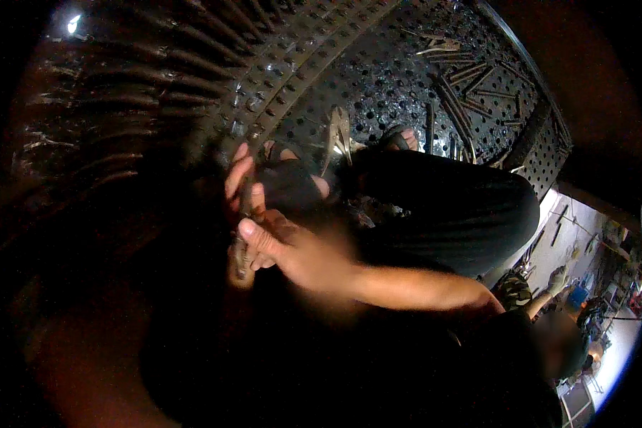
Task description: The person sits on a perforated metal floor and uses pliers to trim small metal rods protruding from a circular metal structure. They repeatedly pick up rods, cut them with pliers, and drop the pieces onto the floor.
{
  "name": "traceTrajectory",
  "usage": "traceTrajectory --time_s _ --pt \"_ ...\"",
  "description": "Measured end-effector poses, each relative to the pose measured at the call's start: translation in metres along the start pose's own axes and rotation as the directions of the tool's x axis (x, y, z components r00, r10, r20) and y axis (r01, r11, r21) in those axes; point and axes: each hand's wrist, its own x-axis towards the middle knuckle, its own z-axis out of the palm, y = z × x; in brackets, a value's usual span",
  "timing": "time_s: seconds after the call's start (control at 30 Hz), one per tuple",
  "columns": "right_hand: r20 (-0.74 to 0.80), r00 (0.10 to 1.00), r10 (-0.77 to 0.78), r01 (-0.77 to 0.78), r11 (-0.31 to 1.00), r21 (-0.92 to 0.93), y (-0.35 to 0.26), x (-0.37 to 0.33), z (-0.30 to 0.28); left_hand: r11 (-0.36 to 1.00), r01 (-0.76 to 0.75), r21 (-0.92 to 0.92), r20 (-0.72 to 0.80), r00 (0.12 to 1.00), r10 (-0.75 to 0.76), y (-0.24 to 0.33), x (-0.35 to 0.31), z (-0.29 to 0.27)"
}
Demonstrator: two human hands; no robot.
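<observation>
My right hand (292,250) reaches in from the right with a bare forearm. Its thumb and fingers are closed around a short, dark, slim bar-like piece (241,260), whose exact kind is too dark to make out. Just beyond the thumb, the reddish fingers of what looks like my left hand (238,175) show beside the upper end of the piece; shadow hides the rest of that hand, and I cannot tell whether it grips. A pair of metal locking pliers (339,135) stands past my hands, near my sandalled foot (321,187).
A dark perforated metal plate (378,78) lies ahead, with several loose metal bars (456,107) and another plier-like tool (442,47) on it. Curved rows of dark tubes (171,64) rise at the left. My bent leg (449,207) is at the right; beyond it another person's gloved hand (558,280) shows.
</observation>
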Motion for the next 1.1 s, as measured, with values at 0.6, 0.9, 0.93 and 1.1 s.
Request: traceTrajectory --time_s 0.6,0.9,0.93,1.1 --pt "-0.291 0.94 0.175 -0.017 0.88 0.475 0.051 0.002 -0.092 0.393 0.48 -0.784 0.411 0.877 -0.25 0.012 0.007 -0.03" --pt "-0.241 0.963 0.119 0.002 0.893 0.45 0.019 -0.003 -0.08 0.292 0.47 -0.833 0.431 0.882 -0.192 0.022 0.01 -0.027" --pt "-0.221 0.966 0.134 -0.013 0.879 0.477 0.02 -0.003 -0.082 0.267 0.468 -0.842 0.43 0.882 -0.191 0.023 0.011 -0.028" --pt "-0.209 0.976 0.056 0.042 0.898 0.437 0.024 -0.001 -0.082 0.267 0.467 -0.843 0.431 0.884 -0.183 0.019 0.01 -0.031"
